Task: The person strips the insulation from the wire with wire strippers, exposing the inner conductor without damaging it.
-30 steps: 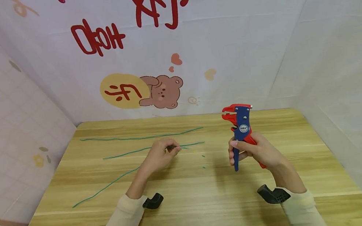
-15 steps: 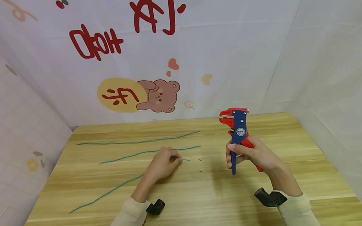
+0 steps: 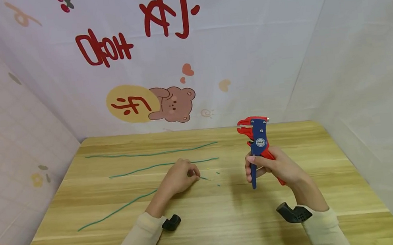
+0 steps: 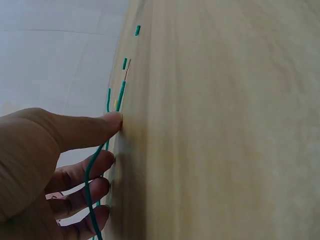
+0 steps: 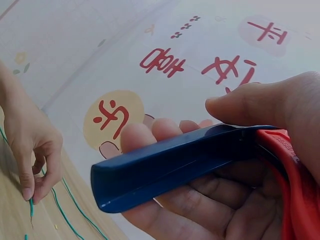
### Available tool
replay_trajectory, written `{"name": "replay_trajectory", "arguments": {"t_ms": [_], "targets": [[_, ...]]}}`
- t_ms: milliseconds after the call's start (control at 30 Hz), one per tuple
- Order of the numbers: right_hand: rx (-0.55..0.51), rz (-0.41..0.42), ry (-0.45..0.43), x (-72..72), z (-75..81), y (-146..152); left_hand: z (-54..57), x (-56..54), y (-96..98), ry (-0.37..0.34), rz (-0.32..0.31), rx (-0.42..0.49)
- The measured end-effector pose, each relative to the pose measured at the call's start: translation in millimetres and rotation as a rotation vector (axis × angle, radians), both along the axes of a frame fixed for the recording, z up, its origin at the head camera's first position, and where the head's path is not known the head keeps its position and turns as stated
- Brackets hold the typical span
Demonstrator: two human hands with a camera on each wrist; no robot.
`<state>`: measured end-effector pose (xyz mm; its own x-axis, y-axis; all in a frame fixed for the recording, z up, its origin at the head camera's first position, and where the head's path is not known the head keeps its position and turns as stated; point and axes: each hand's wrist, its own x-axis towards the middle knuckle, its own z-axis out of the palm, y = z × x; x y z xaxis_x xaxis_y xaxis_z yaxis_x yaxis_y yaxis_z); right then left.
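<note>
Between thumb and forefinger, my left hand (image 3: pixel 180 177) pinches a green wire (image 3: pixel 119 206) near its right end, low over the table. In the left wrist view that end shows a bare copper strand (image 4: pixel 127 70), and the rest of the wire (image 4: pixel 91 200) runs back past the other fingers. Raised at the right, my right hand (image 3: pixel 284 167) grips a red and blue wire stripper (image 3: pixel 260 141) by its handles. The stripper's red jaws point left and stand apart with nothing between them. Its blue handle (image 5: pixel 165 165) fills the right wrist view.
Two more green wires lie behind the left hand: a far one (image 3: pixel 149 154) along the back and a nearer one (image 3: pixel 133 172). Short green offcuts (image 3: pixel 217 172) and a tiny yellow bit (image 3: pixel 208 168) lie right of the left fingertips. Printed cloth walls (image 3: pixel 255 64) surround the wooden table (image 3: pixel 208 233).
My left hand has brought the wire's end toward me, away from the middle wire, and the end now tilts slightly nearer. The right hand keeps the stripper almost still. The head view has shifted slightly.
</note>
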<state>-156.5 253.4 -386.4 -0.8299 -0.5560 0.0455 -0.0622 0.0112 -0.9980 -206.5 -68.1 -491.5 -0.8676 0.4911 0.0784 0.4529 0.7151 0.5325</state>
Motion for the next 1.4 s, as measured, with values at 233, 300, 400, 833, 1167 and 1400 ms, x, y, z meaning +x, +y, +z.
{"name": "replay_trajectory", "arguments": {"t_ms": [233,300,400,833,1167,1400], "targets": [[0.006,0.004,-0.017,1.2,-0.1,0,2.1,-0.6,1.1,-0.009,0.028,-0.005],[0.010,-0.002,-0.013,0.9,0.1,1,2.9,-2.7,2.4,0.007,0.038,0.013],[0.012,-0.004,-0.004,0.3,0.7,2,3.4,-7.3,5.3,0.041,0.037,0.034],[0.020,0.018,-0.008,-1.7,2.5,2,6.4,-23.7,16.2,0.057,0.044,0.070],[0.057,-0.003,-0.027,-4.0,0.7,3,6.5,-36.7,27.0,0.031,0.077,0.017],[0.044,0.014,-0.025,-3.7,0.3,3,7.5,-45.0,34.1,-0.013,0.083,0.021]]}}
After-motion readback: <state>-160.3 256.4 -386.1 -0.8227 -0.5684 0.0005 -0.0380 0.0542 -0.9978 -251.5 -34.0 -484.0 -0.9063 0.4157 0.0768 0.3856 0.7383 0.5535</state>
